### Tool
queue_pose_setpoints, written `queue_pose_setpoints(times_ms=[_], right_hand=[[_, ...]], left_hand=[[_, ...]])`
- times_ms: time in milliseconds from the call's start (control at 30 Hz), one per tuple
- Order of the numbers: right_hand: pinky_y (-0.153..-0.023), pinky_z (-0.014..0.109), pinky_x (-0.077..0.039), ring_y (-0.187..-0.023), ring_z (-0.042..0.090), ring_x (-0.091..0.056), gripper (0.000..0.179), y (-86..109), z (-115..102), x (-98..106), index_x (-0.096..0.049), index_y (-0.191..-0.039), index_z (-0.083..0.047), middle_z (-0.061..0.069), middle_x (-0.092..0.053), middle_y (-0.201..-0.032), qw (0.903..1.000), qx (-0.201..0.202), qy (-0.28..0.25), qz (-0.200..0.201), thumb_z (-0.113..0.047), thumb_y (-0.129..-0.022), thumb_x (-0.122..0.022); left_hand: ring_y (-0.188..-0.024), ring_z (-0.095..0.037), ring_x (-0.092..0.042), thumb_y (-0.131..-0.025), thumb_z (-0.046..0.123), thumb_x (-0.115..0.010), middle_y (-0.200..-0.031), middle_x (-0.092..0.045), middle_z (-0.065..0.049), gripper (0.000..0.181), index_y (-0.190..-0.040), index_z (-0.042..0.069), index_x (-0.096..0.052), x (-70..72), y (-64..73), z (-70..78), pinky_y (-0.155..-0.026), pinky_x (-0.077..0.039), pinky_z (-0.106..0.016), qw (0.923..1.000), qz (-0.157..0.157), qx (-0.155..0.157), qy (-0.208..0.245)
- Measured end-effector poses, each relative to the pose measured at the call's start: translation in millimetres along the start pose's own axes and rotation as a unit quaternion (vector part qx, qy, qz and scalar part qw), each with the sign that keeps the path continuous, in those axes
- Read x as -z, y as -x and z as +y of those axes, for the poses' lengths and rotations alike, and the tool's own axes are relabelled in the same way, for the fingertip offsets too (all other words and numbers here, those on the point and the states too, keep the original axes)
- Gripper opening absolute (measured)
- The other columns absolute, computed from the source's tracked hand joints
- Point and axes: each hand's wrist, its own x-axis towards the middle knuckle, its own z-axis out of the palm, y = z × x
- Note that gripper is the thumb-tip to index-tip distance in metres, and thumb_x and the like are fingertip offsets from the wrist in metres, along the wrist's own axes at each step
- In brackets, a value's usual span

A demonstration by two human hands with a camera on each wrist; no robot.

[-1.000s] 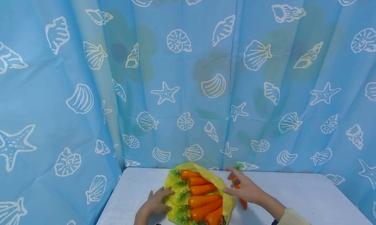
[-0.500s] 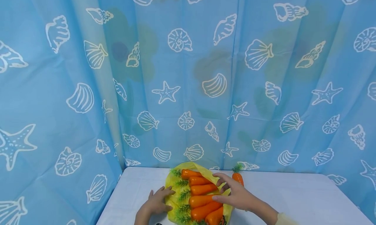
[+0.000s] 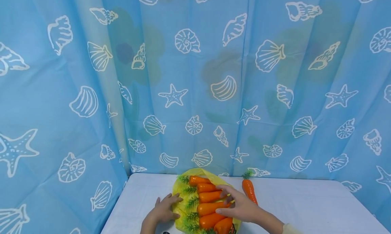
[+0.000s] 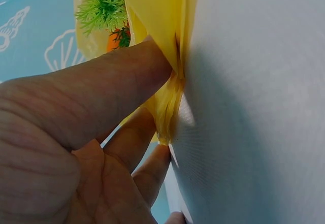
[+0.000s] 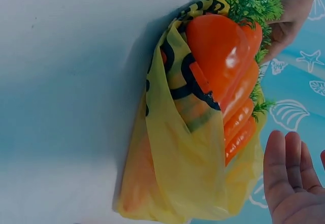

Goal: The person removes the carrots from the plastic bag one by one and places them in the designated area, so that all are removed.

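Several orange carrots with green leafy tops (image 3: 210, 208) lie side by side in a yellow plastic bag (image 3: 180, 223), open on its upper side. My left hand (image 3: 162, 210) rests at the bag's left edge with its thumb and fingers spread; in the left wrist view the thumb (image 4: 117, 82) touches the gathered yellow plastic. Over the carrots' thick ends, at the right, my right hand (image 3: 241, 205) hovers with its fingers loosely bent and nothing in them. In the right wrist view its straight fingers (image 5: 277, 163) stand apart from the bag (image 5: 188, 178), which has black print.
One loose carrot (image 3: 249, 190) lies on the white table (image 3: 293, 203) just right of the bag, partly behind my right hand. A blue shell-patterned curtain (image 3: 195, 91) hangs behind the table and along its left.
My right hand has moved left, from beside the loose carrot to above the carrots in the bag, leaving that carrot on the table. The left hand has stayed in place.
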Motion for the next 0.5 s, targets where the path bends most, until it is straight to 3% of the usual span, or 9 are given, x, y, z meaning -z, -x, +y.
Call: queue_pose_setpoints(times_ms=[333,500], right_hand=[[-0.078,0.025,-0.055,-0.099,0.023,-0.061,0.058,-0.9,9,-7,-0.047,-0.143,-0.006,0.019,-0.058,-0.123,0.9991,0.005,-0.026,-0.032,-0.031,-0.095,-0.066],[-0.078,0.024,-0.054,-0.096,0.02,-0.062,0.052,-1.1,18,-12,-0.053,-0.137,-0.003,0.017,-0.062,-0.119,0.9986,-0.003,-0.024,-0.046,-0.031,-0.095,-0.066]], left_hand=[[-0.143,-0.052,-0.027,-0.081,0.016,-0.078,-0.151,-0.047,-0.017,0.051,-0.13,0.014,-0.064,-0.8,2.1,-1.3,-0.108,0.001,-0.081,1.0,-0.001,-0.004,0.005],[-0.143,-0.052,-0.027,-0.081,0.016,-0.079,-0.151,-0.047,-0.017,0.051,-0.13,0.014,-0.064,-1.3,2.3,-1.7,-0.107,0.001,-0.081,1.0,-0.001,-0.005,0.002]])
